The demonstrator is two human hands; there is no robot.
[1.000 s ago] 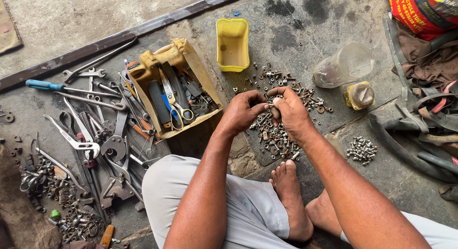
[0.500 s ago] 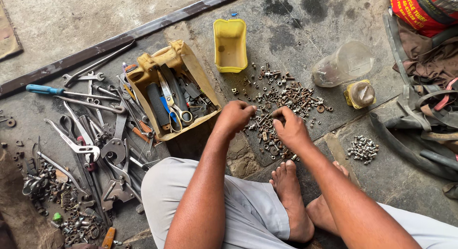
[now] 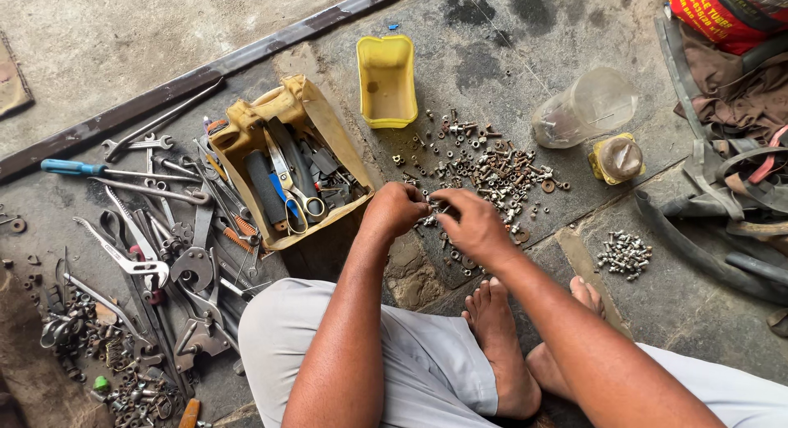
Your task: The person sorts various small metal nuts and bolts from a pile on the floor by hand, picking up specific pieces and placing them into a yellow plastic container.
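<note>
Small hardware (image 3: 432, 213) hidden between hands (image 3: 439, 219)

Both hands (image 3: 439, 219) together, fingers curled

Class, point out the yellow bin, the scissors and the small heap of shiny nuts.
yellow bin (image 3: 386, 108), head view, near inner wall.
scissors (image 3: 297, 196), head view, by the handles.
small heap of shiny nuts (image 3: 624, 254), head view, middle of the heap.

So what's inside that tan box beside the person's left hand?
The tan box holds scissors with yellow and blue handles, lying on dark, flat tools. Whatever lies under them, and the box bottom, are covered. The left hand stays outside it.
</note>
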